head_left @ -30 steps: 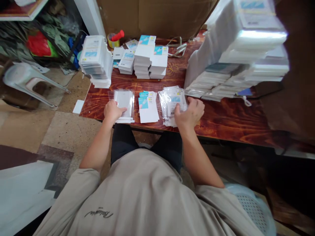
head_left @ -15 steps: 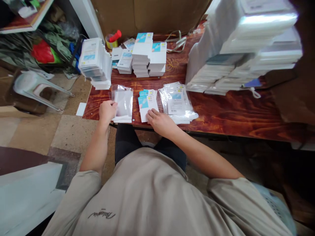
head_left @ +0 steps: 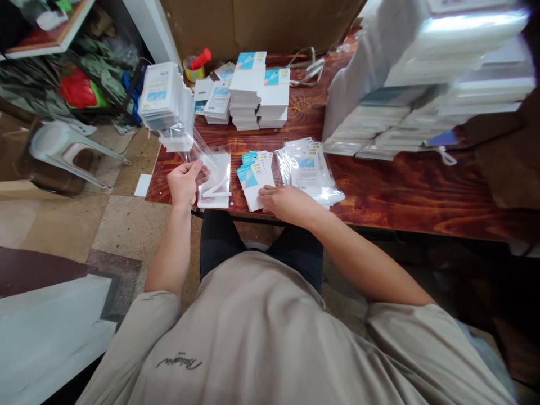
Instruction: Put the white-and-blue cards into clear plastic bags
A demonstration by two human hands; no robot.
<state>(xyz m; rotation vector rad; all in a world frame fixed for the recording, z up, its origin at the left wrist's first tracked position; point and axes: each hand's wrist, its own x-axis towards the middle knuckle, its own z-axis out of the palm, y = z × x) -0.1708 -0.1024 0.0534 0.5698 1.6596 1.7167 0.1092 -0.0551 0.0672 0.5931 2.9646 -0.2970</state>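
My left hand [head_left: 185, 179] is closed with thumb and fingers pinching a clear plastic bag [head_left: 205, 147], which slants up above a pile of clear bags [head_left: 217, 185] at the table's front edge. My right hand [head_left: 287, 201] pinches the lower right corner of a white and blue printed card [head_left: 255, 185], on top of several fanned cards. Its fingertips are partly hidden under the hand. Just right of these lies a pile of bagged cards [head_left: 310, 169].
Stacks of printed cards [head_left: 247, 79] stand at the back of the wooden table [head_left: 400, 191]. A tall stack of bagged cards [head_left: 379, 101] rises on the right, another stack [head_left: 162, 101] on the left. A tape roll [head_left: 194, 68], a cord [head_left: 310, 67] and a white stool [head_left: 63, 146] are also around.
My left hand has lifted a clear bag off the pile, its top now tilted toward the left stack. My right hand has stayed at the cards, its fingers now at the top card's corner.
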